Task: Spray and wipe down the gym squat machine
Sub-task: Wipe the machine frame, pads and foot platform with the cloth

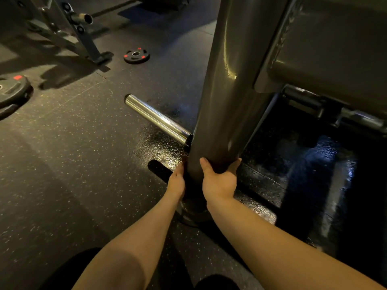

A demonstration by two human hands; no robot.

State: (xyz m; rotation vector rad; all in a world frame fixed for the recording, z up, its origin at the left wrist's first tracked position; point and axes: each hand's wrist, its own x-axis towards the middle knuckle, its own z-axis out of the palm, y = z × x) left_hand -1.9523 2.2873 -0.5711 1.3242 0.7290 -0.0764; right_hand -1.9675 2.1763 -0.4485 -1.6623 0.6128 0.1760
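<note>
- Head view: the squat machine (pixel 326 51) fills the upper right. Its thick grey post (pixel 226 97) slopes down to the floor (pixel 73 164) in the middle of the frame.
- The right hand (pixel 219 183) grips the post low down. The thumb (pixel 204 164) lies across the near face, and the fingers (pixel 236 165) curl round the right side, tips out of sight behind the metal.
- The left hand (pixel 177 182) lies against the post's left side, level with the right hand and just beside it. Its fingertips are lost in shadow against the post, so I cannot tell how far they are curled or whether they hold anything. A dark shape sits between the two hands; it is too dim to identify.
- Just below both hands the post ends in a rounded foot (pixel 194 215) resting on the floor.
- Above the left fingers a chrome peg (pixel 156 119) juts from the post toward the upper left, bare along its length.
- The speckled floor shines glossy just beyond the left fingertips and to the right of the right hand's fingers.
- Well beyond the fingers a small plate (pixel 136 56) lies flat on the floor. A large plate (pixel 12 91) lies at the far left edge.
- A second frame (pixel 62 30) stands at the upper left.
- A grey pad (pixel 339 65) hangs to the right of the post, well above the right hand.
</note>
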